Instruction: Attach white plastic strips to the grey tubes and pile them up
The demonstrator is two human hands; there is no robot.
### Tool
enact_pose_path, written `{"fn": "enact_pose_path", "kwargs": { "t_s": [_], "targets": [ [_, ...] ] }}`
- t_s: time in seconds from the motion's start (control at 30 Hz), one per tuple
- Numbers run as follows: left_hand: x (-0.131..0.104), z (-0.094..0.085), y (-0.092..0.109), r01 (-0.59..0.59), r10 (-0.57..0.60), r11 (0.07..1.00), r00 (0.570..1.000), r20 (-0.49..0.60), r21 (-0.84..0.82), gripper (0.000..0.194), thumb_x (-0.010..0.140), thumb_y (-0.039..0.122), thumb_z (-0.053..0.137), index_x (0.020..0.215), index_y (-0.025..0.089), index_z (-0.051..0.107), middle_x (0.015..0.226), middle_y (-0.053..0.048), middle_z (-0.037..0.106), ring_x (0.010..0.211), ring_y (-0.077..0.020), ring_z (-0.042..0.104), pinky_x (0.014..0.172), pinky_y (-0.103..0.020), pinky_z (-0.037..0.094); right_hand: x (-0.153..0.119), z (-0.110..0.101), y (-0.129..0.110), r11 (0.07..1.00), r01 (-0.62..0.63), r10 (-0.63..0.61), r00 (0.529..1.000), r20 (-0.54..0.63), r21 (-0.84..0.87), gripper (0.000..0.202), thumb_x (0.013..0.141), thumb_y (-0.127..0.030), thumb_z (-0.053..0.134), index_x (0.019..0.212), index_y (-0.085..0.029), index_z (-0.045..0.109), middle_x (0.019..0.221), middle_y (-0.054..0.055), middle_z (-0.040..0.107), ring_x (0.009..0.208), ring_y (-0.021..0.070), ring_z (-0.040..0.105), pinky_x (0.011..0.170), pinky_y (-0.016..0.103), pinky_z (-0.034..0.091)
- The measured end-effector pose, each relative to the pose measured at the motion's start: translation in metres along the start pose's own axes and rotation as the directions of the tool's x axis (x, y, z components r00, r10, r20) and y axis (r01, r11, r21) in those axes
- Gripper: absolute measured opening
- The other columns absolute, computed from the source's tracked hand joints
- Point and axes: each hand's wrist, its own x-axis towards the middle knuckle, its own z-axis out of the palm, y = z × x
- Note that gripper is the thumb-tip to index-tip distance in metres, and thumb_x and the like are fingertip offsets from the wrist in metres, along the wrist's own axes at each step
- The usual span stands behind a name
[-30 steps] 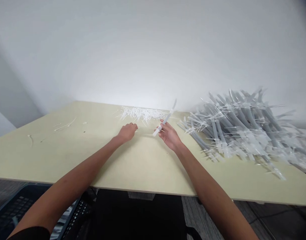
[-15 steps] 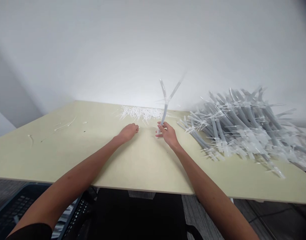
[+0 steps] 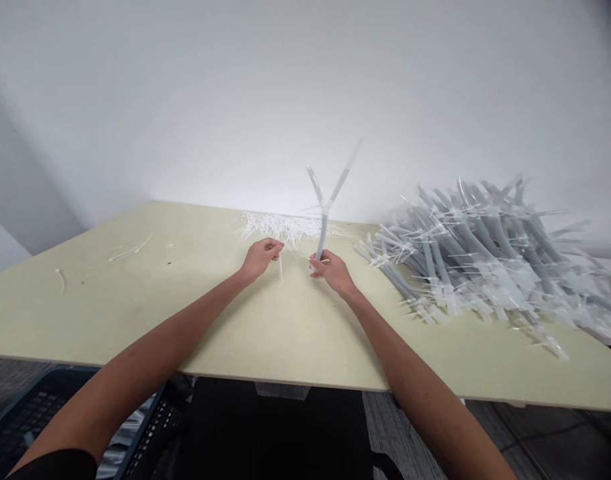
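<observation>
My right hand [image 3: 330, 270] is closed round the lower end of a grey, Y-shaped tube assembly [image 3: 322, 233], which stands nearly upright with two clear-tipped branches spread at the top. To its left, my left hand [image 3: 262, 257] pinches a thin white cable tie [image 3: 280, 267], whose strip hangs down beside the fingertips. A gap separates the two hands above the table. Just behind them lies a loose pile of white cable ties [image 3: 280, 225].
A large heap of similar grey tube assemblies [image 3: 475, 240] covers the right side of the pale table [image 3: 285, 333]. A few loose ties [image 3: 130, 253] lie at the left. Below the table's left edge is a dark blue basket [image 3: 50, 400].
The tube assembly has shifted slightly left and down with my right hand. My left hand has turned and risen a little, and the white tie's strip now shows below its fingers.
</observation>
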Motion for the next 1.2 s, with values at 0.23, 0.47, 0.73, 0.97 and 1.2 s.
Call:
{"fn": "enact_pose_path", "kwargs": {
  "t_s": [0.23, 0.47, 0.73, 0.97, 1.2],
  "targets": [
    [-0.005, 0.009, -0.008, 0.077, -0.085, 0.990, 0.994, -0.064, -0.118, 0.029, 0.071, 0.043, 0.060, 0.072, 0.015, 0.053, 0.065, -0.001, 0.057, 0.058, -0.0106, 0.054, 0.066, -0.029, 0.049, -0.001, 0.000, -0.004, 0.961, 0.118, -0.118, 0.993, 0.018, -0.252, 0.014, 0.071, -0.031, 0.061, 0.079, -0.020, 0.066, 0.075, 0.001, 0.061, 0.069, 0.0134, 0.054, 0.059, 0.026, 0.049],
    [-0.017, 0.021, 0.001, 0.035, -0.031, 0.999, 0.993, 0.117, -0.031, 0.031, 0.072, 0.046, 0.058, 0.073, 0.016, 0.054, 0.064, -0.001, 0.056, 0.057, -0.0105, 0.052, 0.061, -0.026, 0.044, 0.000, -0.001, -0.003, 0.928, 0.170, -0.172, 0.985, 0.022, -0.331, 0.018, 0.072, -0.035, 0.059, 0.082, -0.022, 0.065, 0.076, 0.000, 0.062, 0.070, 0.0146, 0.051, 0.065, 0.027, 0.041],
    [-0.024, 0.025, 0.003, -0.065, 0.019, 0.985, 0.960, 0.278, 0.158, 0.027, 0.078, 0.043, 0.049, 0.075, 0.017, 0.055, 0.066, 0.000, 0.056, 0.060, -0.0117, 0.053, 0.057, -0.023, 0.039, -0.003, 0.002, -0.003, 0.911, 0.177, -0.153, 0.984, 0.092, -0.374, 0.021, 0.075, -0.036, 0.055, 0.086, -0.020, 0.061, 0.079, 0.000, 0.061, 0.072, 0.0147, 0.053, 0.070, 0.027, 0.041],
    [-0.025, 0.024, 0.006, -0.055, -0.001, 0.979, 0.962, 0.274, 0.196, 0.027, 0.079, 0.043, 0.046, 0.075, 0.017, 0.054, 0.068, 0.000, 0.055, 0.061, -0.0116, 0.053, 0.057, -0.023, 0.038, -0.008, 0.000, -0.010, 0.838, 0.189, -0.092, 0.974, 0.209, -0.513, 0.024, 0.084, -0.041, 0.044, 0.095, -0.022, 0.052, 0.087, 0.002, 0.065, 0.076, 0.0163, 0.059, 0.073, 0.029, 0.041],
    [-0.025, 0.025, 0.005, -0.042, -0.015, 0.976, 0.966, 0.257, 0.215, 0.029, 0.078, 0.045, 0.047, 0.073, 0.017, 0.054, 0.066, 0.000, 0.056, 0.061, -0.0124, 0.053, 0.056, -0.023, 0.037, -0.006, -0.003, -0.010, 0.794, 0.144, -0.039, 0.982, 0.187, -0.591, 0.023, 0.085, -0.044, 0.042, 0.091, -0.023, 0.046, 0.071, 0.000, 0.064, 0.068, 0.0165, 0.061, 0.066, 0.026, 0.042]
  ]
}}
